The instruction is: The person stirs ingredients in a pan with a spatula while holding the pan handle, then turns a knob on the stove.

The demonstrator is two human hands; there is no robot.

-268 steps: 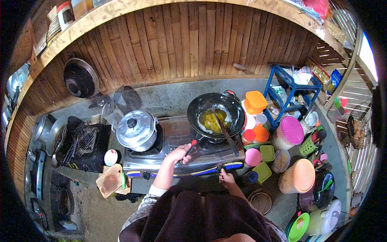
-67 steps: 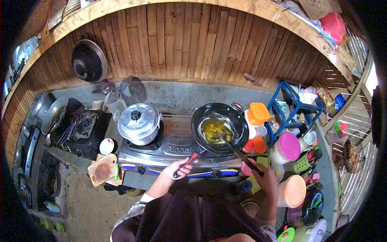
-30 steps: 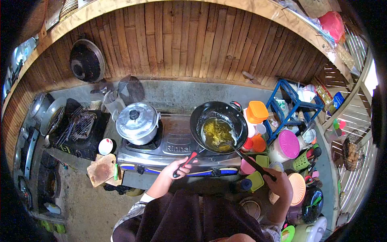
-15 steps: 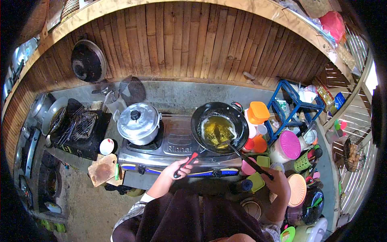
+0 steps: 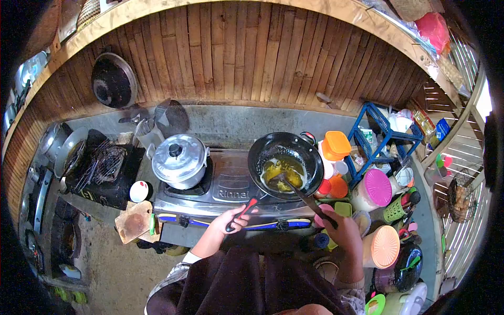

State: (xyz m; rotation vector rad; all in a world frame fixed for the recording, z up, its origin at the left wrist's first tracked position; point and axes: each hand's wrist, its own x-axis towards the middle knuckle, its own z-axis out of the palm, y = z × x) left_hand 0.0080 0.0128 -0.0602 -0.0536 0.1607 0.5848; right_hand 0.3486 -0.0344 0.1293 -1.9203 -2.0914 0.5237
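A black wok sits on the right burner of the stove, with yellow, oily liquid in its bottom. My left hand is wrapped round the wok's red and black handle. In my right hand is the dark handle of a spatula, which slants down to the left. Its blade dips into the liquid near the middle of the wok, so its lower edge is hidden.
A lidded silver pot stands on the left burner. Close by the wok on the right are an orange container, a blue rack and a pink-lidded tub. Cutting boards lie left of the stove.
My right hand has moved left and slightly up, carrying the spatula's blade left and up through the liquid. My left hand stays on the wok's handle.
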